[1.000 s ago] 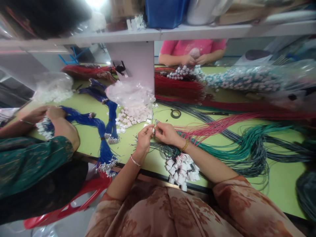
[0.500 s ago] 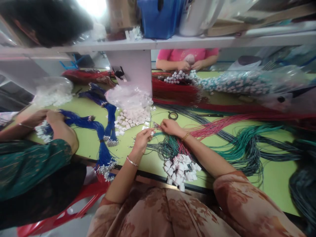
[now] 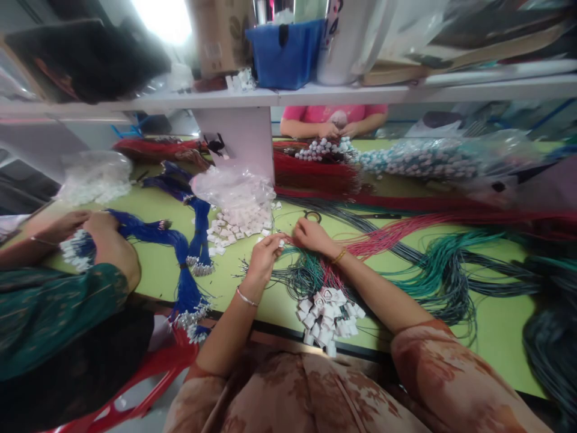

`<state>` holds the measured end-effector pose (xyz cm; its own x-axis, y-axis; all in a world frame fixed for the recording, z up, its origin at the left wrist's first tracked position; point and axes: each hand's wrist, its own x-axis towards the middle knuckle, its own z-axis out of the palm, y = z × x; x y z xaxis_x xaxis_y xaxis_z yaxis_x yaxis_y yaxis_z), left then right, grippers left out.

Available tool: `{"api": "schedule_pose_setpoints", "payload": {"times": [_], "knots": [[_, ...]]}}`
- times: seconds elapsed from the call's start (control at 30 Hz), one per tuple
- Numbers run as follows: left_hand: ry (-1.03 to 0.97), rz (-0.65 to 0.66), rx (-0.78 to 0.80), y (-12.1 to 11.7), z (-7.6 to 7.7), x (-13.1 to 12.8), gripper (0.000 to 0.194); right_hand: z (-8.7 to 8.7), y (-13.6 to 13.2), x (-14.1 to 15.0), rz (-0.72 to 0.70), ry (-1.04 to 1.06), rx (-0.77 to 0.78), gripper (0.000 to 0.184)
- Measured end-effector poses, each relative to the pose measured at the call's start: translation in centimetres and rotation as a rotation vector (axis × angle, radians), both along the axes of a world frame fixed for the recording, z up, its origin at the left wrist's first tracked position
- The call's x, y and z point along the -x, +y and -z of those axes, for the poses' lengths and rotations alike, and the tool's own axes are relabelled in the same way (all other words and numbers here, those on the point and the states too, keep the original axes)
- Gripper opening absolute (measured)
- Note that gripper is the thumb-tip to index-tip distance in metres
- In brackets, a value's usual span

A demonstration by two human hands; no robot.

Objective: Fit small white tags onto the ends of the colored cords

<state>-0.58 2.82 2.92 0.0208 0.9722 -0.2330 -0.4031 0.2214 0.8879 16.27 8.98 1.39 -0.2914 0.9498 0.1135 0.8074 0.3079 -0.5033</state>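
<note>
At the head view's centre, the left hand pinches a white connector between fingertips, seemingly steadying it toward the right hand, whose fingers curl over a grip I cannot tell. Loose connectors at ten o'clock and red wires at three seem placed for reach; wired connectors cluster at five.

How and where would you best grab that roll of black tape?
Probably by its far rim, coming down from above: the roll of black tape lies flat on the table like a ring, its far edge exposed, while the right hand crowds its near side.
</note>
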Motion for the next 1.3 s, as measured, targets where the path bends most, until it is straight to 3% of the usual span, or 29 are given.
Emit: {"api": "schedule_pose_setpoints", "payload": {"times": [0.17,0.3,0.5,0.77,1.3], "knots": [[-0.117,-0.031,0.036,0.5,1.7,-0.1,0.022,-0.7,-0.8,0.6,-0.113,0.400,0.002,0.015],[-0.187,-0.023,0.024,0.9,2.6,-0.1,0.020,-0.8,-1.9,1.1,-0.156,0.553,0.057,0.018],[-0.240,-0.048,0.022,0.9,2.8,-0.1,0.014,-0.5,-3.0,1.1,-0.151,0.560,0.148,0.017],[-0.189,-0.021,0.005,0.5,2.4,-0.2,0.015,-0.1,-2.8,0.9,-0.195,0.552,0.162,0.011],[-0.084,-0.081,0.034,0.5,3.1,-0.8,0.020,-0.3,-2.6,0.6,-0.186,0.556,0.202,0.018]]}}
